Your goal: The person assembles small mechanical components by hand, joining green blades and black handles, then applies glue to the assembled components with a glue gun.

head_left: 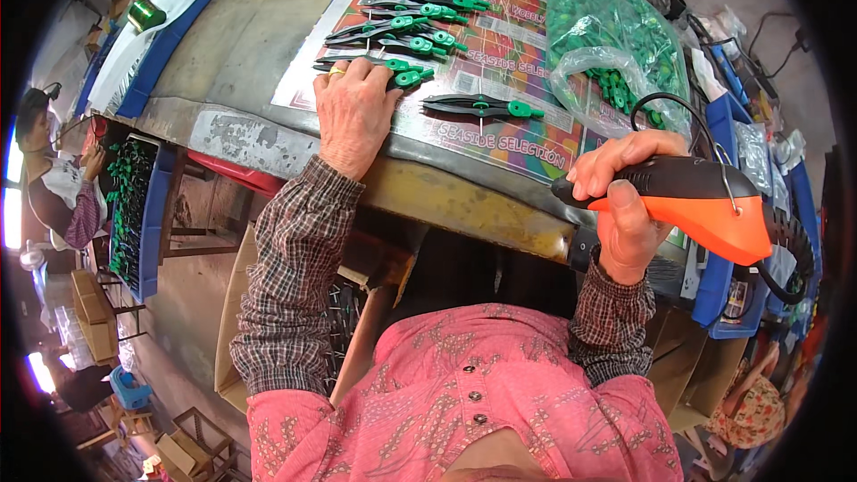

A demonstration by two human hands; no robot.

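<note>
Printed pink cloth (420,375), curved orange-black tool (692,201)

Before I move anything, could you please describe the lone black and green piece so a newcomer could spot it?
On the workbench lies a colourful printed sheet. Near its front edge, between the left hand and the orange power tool, is a slim black piece with a green right end. It lies alone, while similar pieces are grouped farther back and left.

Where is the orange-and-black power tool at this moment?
In the head view, the orange-and-black tool is on the right, gripped in the person's right hand, below the clear bag of green parts.
</note>
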